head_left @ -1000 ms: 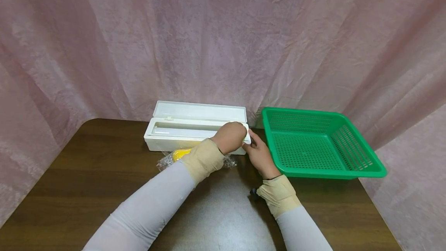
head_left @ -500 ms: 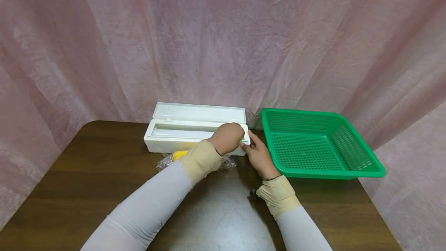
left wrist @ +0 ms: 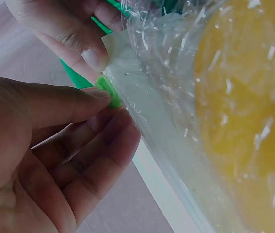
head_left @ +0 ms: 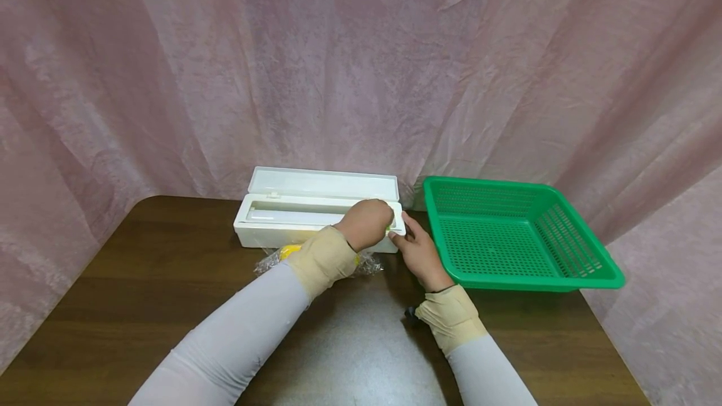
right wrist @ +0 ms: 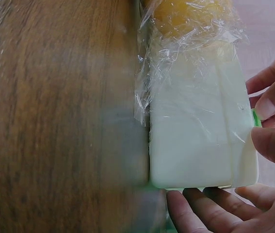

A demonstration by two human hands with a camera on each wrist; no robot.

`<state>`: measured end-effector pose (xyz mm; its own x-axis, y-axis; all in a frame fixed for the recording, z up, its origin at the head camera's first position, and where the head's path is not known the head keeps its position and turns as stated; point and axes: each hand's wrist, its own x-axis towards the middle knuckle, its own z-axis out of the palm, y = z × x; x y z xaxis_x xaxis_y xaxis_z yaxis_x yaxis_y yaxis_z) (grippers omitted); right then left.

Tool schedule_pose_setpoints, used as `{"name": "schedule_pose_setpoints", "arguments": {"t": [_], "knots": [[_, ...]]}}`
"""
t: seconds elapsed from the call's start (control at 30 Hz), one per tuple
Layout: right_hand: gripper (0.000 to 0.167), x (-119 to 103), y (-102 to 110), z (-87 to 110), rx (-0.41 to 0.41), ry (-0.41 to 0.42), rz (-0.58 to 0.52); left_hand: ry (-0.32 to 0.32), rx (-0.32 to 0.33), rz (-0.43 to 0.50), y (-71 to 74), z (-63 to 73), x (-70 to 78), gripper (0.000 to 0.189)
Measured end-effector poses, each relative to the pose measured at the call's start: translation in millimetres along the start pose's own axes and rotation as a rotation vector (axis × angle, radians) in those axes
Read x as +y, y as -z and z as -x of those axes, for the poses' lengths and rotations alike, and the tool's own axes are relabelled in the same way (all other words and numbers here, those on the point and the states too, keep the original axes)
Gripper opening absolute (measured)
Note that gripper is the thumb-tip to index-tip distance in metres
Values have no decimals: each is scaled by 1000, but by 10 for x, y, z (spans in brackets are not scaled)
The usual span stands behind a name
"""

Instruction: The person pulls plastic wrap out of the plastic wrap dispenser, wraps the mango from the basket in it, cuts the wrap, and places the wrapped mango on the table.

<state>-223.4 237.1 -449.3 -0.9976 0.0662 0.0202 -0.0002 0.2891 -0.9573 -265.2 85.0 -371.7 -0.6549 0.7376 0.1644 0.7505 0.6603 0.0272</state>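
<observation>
A long white cling film dispenser stands on the table with its lid raised at the back. A white roll shows inside it. My left hand reaches over its right end. In the left wrist view the thumb and index finger pinch a small green slide cutter on the dispenser's edge. My right hand holds the dispenser's right end, thumb on top and fingers against the end face. A yellow rounded thing in clear film lies in front, partly hidden by the left wrist.
A green plastic basket stands on the right of the brown table, close to the right hand. Behind the table hangs a pink curtain. A small black object sticks out at the right wrist.
My left hand has shifted slightly left along the dispenser, and a little of the green slide cutter now shows beside it. The right hand keeps its hold on the end.
</observation>
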Motion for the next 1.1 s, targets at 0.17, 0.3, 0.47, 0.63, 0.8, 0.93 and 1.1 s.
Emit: {"name": "schedule_pose_setpoints", "arguments": {"t": [0.17,0.3,0.47,0.63,0.8,0.93,1.1], "knots": [[68,-7,3,3,1,-2,1,-1,6,-5,8,17,-8,13],[68,-22,1,7,10,-1,10,-2,21,-3,0,23,-23,13],[67,-19,-6,5,22,1,16,-4,22,-7,-7,31,-44,14],[67,-3,-8,11,22,2,19,-3,4,2,-18,48,-64,17],[67,2,-5,12,16,3,11,0,8,22,-26,66,-77,18],[68,-4,-2,10,16,-11,10,0,11,28,-20,80,-87,18],[68,-16,-2,17,14,-1,13,-5,11,16,-3,90,-97,18]]}}
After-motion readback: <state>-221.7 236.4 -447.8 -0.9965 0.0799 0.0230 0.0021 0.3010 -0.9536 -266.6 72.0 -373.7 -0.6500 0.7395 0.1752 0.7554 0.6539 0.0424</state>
